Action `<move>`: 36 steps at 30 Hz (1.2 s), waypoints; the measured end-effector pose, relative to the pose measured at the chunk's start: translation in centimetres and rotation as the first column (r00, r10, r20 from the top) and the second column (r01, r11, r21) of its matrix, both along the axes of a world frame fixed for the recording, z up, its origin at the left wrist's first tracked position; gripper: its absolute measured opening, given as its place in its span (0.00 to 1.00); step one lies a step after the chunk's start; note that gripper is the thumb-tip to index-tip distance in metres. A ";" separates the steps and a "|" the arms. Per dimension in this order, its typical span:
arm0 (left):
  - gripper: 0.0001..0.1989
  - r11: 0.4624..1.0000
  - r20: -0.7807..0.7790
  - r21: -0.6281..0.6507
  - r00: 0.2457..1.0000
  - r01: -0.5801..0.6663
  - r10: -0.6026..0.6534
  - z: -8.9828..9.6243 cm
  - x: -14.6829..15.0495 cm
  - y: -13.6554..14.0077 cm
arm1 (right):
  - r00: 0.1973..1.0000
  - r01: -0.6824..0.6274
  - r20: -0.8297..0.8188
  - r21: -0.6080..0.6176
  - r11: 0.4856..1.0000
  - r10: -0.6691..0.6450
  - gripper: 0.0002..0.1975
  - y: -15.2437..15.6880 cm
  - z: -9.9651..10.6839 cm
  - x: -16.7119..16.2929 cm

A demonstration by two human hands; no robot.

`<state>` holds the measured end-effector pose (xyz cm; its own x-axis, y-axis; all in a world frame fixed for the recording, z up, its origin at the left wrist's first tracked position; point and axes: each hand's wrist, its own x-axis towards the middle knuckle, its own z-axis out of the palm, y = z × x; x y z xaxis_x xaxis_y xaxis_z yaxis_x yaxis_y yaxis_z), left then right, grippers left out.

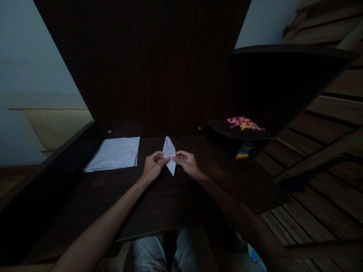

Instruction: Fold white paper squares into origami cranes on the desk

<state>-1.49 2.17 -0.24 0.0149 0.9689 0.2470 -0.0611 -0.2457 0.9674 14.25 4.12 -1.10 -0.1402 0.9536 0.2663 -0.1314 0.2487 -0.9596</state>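
Note:
A folded white paper (169, 147), shaped like a long narrow diamond with a split upper point, is held upright over the dark desk. My left hand (154, 165) pinches its left side between thumb and fingers. My right hand (187, 162) grips the right side the same way, and both thumbs rest near the paper's middle. The lower point hangs down between my wrists. To the left of my left hand lies a stack of white paper sheets (116, 153), slightly creased.
The dark desk (159, 207) has a tall back panel (147, 68) and a raised left side board (48, 162). At right, a small curved shelf (221, 126) bears a pile of pink, red and yellow bits (244, 122). Wooden slats (320, 189) stand beyond it.

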 end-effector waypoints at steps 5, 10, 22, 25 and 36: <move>0.15 1.000 0.018 -0.003 1.000 -0.005 0.005 -0.1 0.0 0.1 | 0.999 -0.036 0.017 -0.010 0.999 0.036 0.14 0.0 0.0 0.2; 0.15 1.000 0.020 0.004 1.000 0.004 -0.004 -0.2 0.1 0.1 | 0.999 -0.024 0.023 -0.004 1.000 0.024 0.13 0.1 0.0 0.2; 0.15 1.000 0.021 -0.013 0.999 0.025 -0.024 0.0 0.0 -0.2 | 1.000 -0.001 0.020 0.011 1.000 0.000 0.09 0.0 0.1 0.0; 0.14 0.999 0.027 -0.015 0.999 0.041 -0.041 0.1 0.1 -0.3 | 1.000 0.010 0.018 0.014 1.000 -0.011 0.07 0.0 0.2 0.0; 0.16 0.999 0.036 -0.016 0.998 0.045 -0.045 0.3 0.0 -0.3 | 0.999 0.000 0.045 0.034 0.999 -0.002 0.12 -0.1 -0.1 0.1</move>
